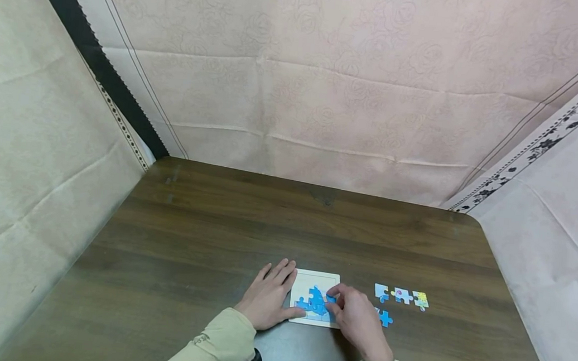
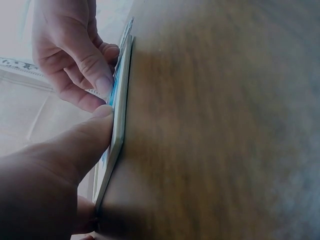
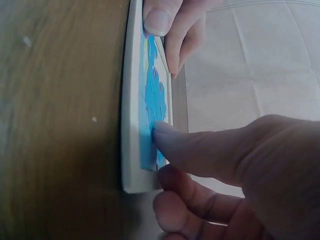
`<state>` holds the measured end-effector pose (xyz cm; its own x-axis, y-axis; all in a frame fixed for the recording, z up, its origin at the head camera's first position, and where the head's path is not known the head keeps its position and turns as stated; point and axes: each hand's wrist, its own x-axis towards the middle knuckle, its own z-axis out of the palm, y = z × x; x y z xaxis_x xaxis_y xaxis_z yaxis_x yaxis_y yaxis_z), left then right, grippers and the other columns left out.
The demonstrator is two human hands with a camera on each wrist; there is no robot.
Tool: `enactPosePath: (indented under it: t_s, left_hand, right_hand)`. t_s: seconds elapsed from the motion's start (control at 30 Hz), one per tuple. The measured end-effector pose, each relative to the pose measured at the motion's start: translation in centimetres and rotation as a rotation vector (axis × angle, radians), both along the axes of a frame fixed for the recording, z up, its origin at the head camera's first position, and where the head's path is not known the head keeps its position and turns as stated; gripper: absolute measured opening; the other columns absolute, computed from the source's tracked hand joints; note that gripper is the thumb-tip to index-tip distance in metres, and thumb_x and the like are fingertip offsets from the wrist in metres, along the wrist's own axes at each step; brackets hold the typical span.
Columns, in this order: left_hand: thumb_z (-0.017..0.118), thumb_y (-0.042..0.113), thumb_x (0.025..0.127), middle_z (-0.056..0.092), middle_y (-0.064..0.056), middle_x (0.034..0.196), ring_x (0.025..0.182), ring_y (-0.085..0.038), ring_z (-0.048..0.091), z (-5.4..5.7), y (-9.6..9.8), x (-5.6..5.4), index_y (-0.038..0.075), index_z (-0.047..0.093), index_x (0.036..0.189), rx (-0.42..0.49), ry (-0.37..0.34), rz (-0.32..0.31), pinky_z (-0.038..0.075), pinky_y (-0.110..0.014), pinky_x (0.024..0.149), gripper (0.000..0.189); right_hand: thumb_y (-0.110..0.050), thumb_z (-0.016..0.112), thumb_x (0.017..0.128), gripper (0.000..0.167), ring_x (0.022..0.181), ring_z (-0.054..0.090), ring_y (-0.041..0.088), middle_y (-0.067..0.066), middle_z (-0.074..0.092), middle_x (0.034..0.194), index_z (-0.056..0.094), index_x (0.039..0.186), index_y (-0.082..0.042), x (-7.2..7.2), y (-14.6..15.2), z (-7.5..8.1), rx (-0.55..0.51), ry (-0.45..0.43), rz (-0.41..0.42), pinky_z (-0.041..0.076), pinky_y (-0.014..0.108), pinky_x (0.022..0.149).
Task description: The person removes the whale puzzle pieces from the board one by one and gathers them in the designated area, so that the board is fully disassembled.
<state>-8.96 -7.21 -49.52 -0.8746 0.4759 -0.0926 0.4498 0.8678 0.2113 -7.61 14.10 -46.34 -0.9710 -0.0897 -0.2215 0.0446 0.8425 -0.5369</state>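
A white puzzle board point(image 1: 314, 278) with a blue picture partly filled in lies on the table. My left hand point(image 1: 269, 296) rests at its left side, fingers extended, the thumb point(image 2: 82, 145) pressing on the near edge. Over the board's right part, my right hand point(image 1: 357, 319) pinches a blue puzzle piece point(image 1: 330, 299) between thumb and forefinger. In the right wrist view, the thumb point(image 3: 185, 145) bears down on the blue picture point(image 3: 154, 95) while the other fingers curl beside the board's edge. The held piece is mostly hidden by the fingers.
Right of the board lie several loose puzzle pieces: a row with a blue-and-white one point(image 1: 381, 291), a white-and-blue one point(image 1: 402, 295) and a yellow one point(image 1: 420, 300), plus a blue one point(image 1: 385, 318) nearer me. The brown wooden table point(image 1: 204, 241) is enclosed by pale cloth point(image 1: 324, 110).
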Motion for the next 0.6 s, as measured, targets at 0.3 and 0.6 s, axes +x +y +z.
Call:
enactPosePath:
  t_s: [0.3,0.6]
  left_hand:
    - [0.046,0.076,0.085,0.029,-0.006,0.158,0.147,-0.023,0.02,0.04,-0.01,0.04,0.01,0.039,0.15,-0.003,0.003,0.004,0.02,-0.051,0.115,0.093]
    - [0.047,0.075,0.085,0.03,-0.007,0.157,0.146,-0.024,0.021,0.05,-0.09,0.1,0.009,0.04,0.149,0.004,0.016,-0.003,0.021,-0.051,0.115,0.092]
  right_hand:
    - [-0.015,0.077,0.084,0.03,0.056,0.047,0.014,-0.002,0.053,0.069,0.067,0.112,-0.01,0.01,-0.26,-0.26,-0.017,0.012,0.007,0.042,0.026,0.049]
    - [-0.016,0.077,0.084,0.029,0.054,0.045,0.014,-0.003,0.052,0.067,0.069,0.111,-0.012,0.11,-0.72,-0.06,-0.022,0.012,0.028,0.039,0.026,0.046]
